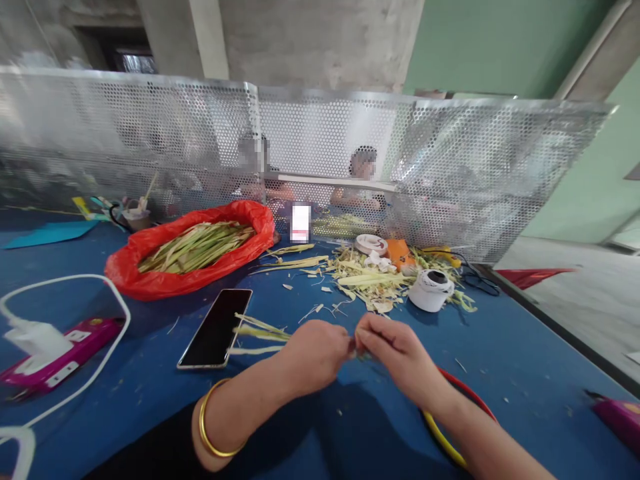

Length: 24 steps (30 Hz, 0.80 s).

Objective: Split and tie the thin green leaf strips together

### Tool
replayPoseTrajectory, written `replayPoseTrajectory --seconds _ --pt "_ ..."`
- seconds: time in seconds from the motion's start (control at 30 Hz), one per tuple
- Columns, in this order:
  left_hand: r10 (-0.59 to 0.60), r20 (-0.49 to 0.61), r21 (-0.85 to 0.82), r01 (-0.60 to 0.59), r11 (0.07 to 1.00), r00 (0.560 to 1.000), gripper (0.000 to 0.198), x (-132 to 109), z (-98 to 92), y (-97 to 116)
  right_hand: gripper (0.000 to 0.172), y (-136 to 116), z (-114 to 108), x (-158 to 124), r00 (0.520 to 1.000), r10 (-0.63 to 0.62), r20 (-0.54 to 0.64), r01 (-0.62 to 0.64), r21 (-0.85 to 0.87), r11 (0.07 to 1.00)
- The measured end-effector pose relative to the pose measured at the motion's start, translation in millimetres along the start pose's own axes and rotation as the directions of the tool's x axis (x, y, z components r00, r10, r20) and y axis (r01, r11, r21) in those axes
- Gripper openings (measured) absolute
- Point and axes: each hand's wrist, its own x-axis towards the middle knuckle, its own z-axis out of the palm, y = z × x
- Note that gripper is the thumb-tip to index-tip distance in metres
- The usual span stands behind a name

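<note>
My left hand is closed around several pale green plant strips, whose loose ends stick out leftward over the edge of a black phone. Right beside it, my right hand pinches at the other end of the strips, where the fingertips of both hands nearly meet. A small bit of green shows under the right fingers; the rest is hidden by the hands. Behind them lies a heap of dry husk scraps on the blue table.
A red plastic bag full of long strips lies back left. A white roll, a tape roll and an orange piece sit by the scraps. A purple power strip with white cable is at left. A perforated metal screen closes the back; people sit behind.
</note>
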Motion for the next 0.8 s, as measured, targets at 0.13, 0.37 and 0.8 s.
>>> replayPoseTrajectory --seconds 0.13,0.37,0.8 --pt "0.210 0.026 -0.300 -0.193 0.934 0.977 0.020 -1.7 -10.7 2.1 0.022 16.3 -18.4 8.0 0.957 0.244 0.155 -0.289 0.507 0.812" --pt "-0.248 -0.157 -0.650 0.089 0.754 0.956 0.022 0.8 -19.6 -2.4 0.013 34.9 4.6 13.1 0.894 0.418 0.161 -0.339 0.855 0.394" --pt "-0.428 -0.299 -0.498 0.243 0.832 0.853 0.023 4.9 -3.0 -4.8 0.020 7.6 36.4 -15.8 0.906 -0.417 -0.075 0.362 -0.374 0.854"
